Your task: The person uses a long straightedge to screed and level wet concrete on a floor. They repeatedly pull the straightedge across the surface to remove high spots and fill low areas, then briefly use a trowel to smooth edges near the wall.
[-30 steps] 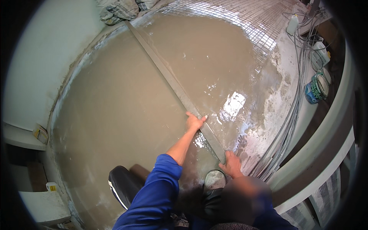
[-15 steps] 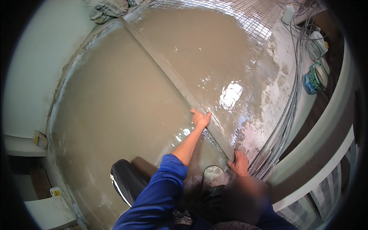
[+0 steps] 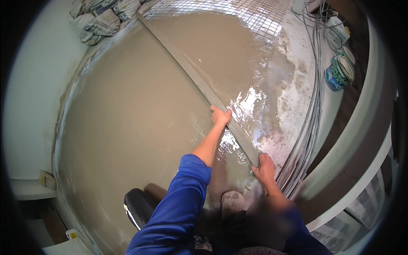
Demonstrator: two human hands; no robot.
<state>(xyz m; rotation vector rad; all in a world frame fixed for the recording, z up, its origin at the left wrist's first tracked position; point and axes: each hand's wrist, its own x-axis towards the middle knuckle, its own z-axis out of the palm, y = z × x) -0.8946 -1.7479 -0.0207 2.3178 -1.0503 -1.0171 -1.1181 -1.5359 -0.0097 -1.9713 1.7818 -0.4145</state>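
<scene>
A long grey screed bar lies slantwise across wet, tan screed on the floor. Its far end reaches the top left, near some sacks, and its near end comes to my right side. My left hand is closed round the bar part-way along, thumb on one edge and fingers on the other. At the near end, my right hand grips the bar's tip; some of its fingers are hidden. Along the bar's right edge the wet surface shines.
Wire mesh shows at the far edge of the screed. Grey cables run down the right side, beside a paint tin and a white jug. Crumpled sacks lie at the far left. My shoe stands near the bar's end.
Both hands and the bar have shifted slightly away from me, still gripping. The view has also moved, so more of the sacks shows at the far left.
</scene>
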